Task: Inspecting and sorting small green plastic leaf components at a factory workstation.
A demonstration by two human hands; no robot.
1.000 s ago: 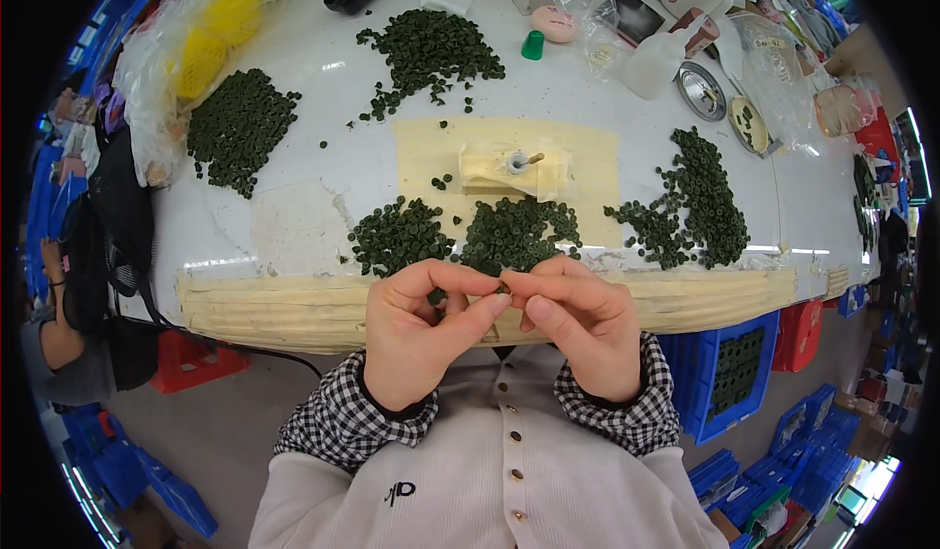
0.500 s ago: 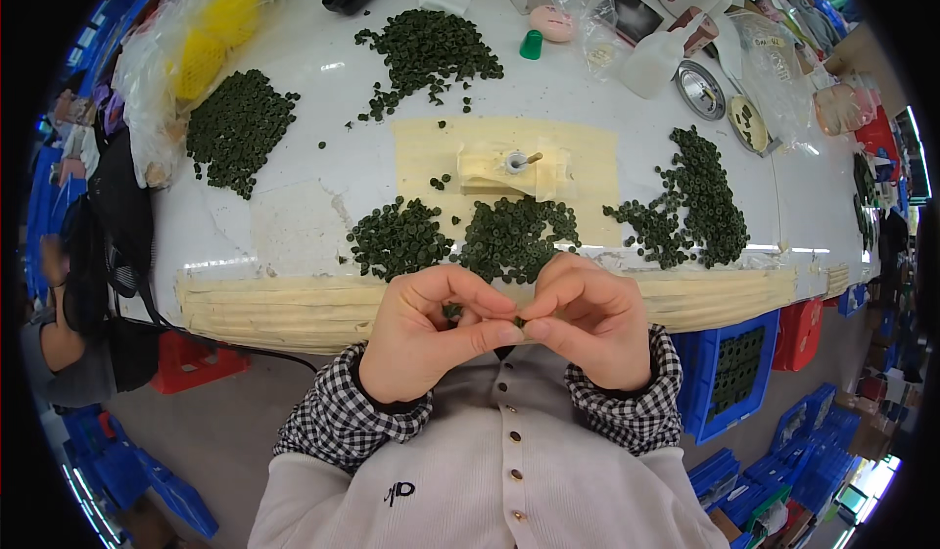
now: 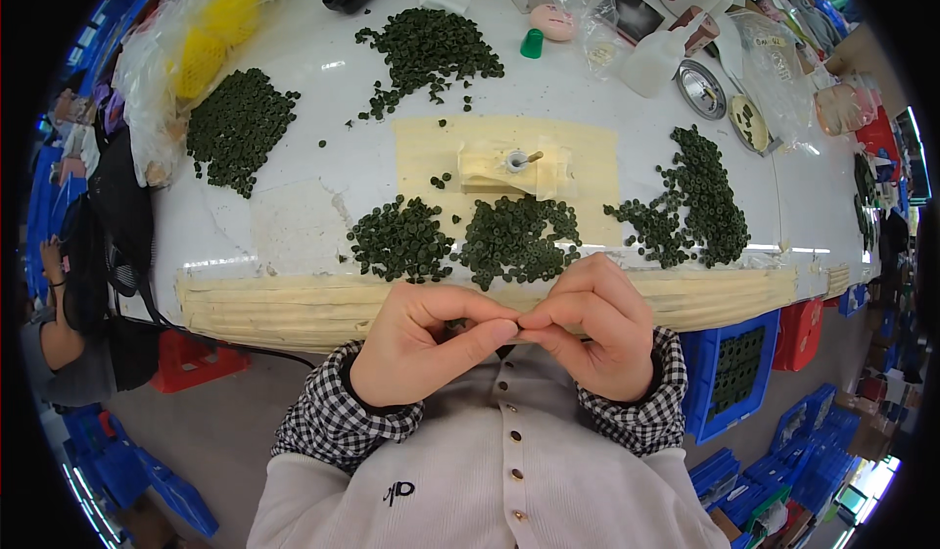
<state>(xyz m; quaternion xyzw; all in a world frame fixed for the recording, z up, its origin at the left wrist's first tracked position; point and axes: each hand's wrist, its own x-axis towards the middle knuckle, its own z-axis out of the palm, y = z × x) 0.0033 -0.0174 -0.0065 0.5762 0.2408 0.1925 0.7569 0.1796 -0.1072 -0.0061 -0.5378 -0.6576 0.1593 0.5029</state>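
Observation:
At the table's front edge, my left hand (image 3: 419, 343) and my right hand (image 3: 595, 332) meet fingertip to fingertip, both closed in a pinch. Between them sits a tiny dark green part (image 3: 518, 326), mostly covered by the fingers. Something dark shows behind the curled fingers of my left hand, too hidden to name. Just beyond the hands lie two heaps of small dark green ring-shaped parts, a left heap (image 3: 399, 240) and a middle heap (image 3: 519, 240). Behind them, a taped block (image 3: 475, 169) carries a short upright pin (image 3: 533, 157).
More green parts form a right heap (image 3: 707, 196), a back heap (image 3: 431, 49) and a far-left heap (image 3: 240, 128). A plastic bag (image 3: 157, 79), a green cap (image 3: 532, 44), a white bottle (image 3: 651, 64) and a round metal lid (image 3: 700, 89) surround them. A blue crate (image 3: 729, 378) stands below, right.
My hands have shifted slightly apart and turned a little, still pinching at their fingertips. At the far left, a person's arm has moved. The heaps look much the same.

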